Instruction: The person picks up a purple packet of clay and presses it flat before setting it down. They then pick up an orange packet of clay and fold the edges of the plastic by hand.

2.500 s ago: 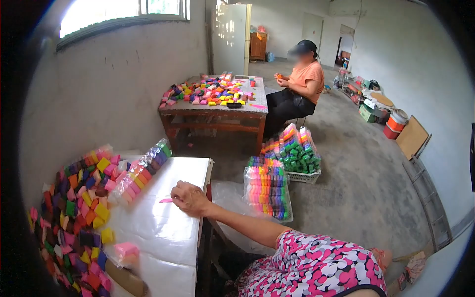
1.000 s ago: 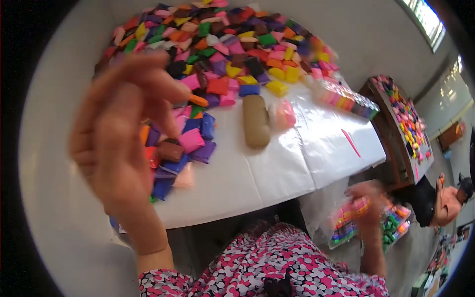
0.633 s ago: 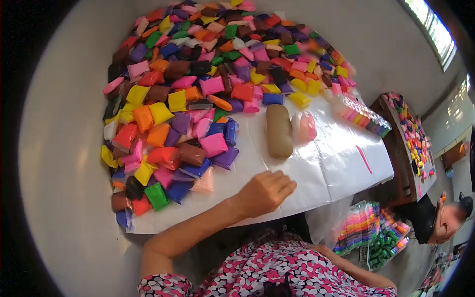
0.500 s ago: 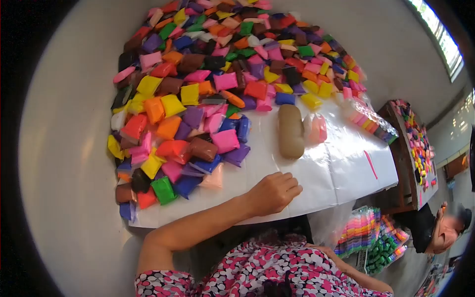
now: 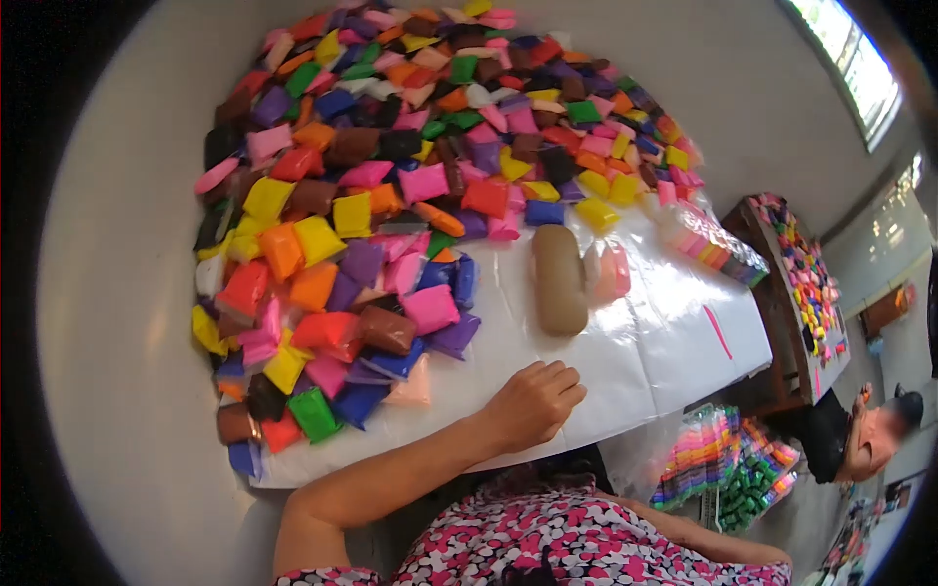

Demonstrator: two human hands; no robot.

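Note:
My left hand (image 5: 537, 405) is curled into a loose fist on the white sheet (image 5: 508, 347) near the table's front edge. Nothing shows between its fingers. Just beyond the knuckles lies a smooth tan oblong block (image 5: 560, 281), apart from the hand. Touching or close beside that block is a clear wrapper with pink packets (image 5: 611, 272). To the left of the hand spreads a big heap of small, soft-looking coloured packets (image 5: 337, 264). My right forearm (image 5: 684, 532) shows low on the right, but the hand itself is hidden.
A clear pack of coloured pieces (image 5: 718, 244) lies at the sheet's right edge, near a thin pink strip (image 5: 718, 332). Below the table are stacked multicoloured packs (image 5: 696, 457) and green packets (image 5: 752, 493). Another person (image 5: 870, 439) is beside a second loaded table (image 5: 806, 273).
The view has shifted a little, so the table and heap appear lower and further left. My left hand keeps its curled shape on the sheet, and no object has visibly moved.

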